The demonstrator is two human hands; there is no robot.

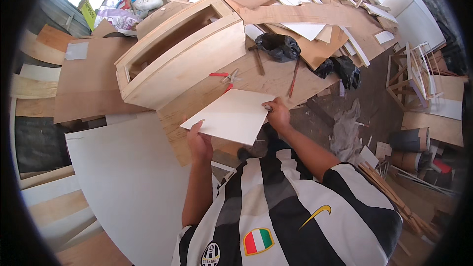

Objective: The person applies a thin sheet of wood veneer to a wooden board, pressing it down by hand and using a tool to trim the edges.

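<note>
A white flat panel is held tilted over the near edge of the wooden workbench. My left hand grips its left side, thumb on top and the other fingers hidden beneath. At the right edge, my right hand is closed on the panel. A small grey object also pokes out of the right fist; its kind cannot be told. Just beyond the panel lie pliers with red handles. Behind them stands a curved wooden box frame with an open slot in its top.
A hammer, a thin red rod and black plastic bags lie on the bench. Board offcuts pile up at the far side. A large white sheet leans at my left. Scraps and clear plastic litter the floor.
</note>
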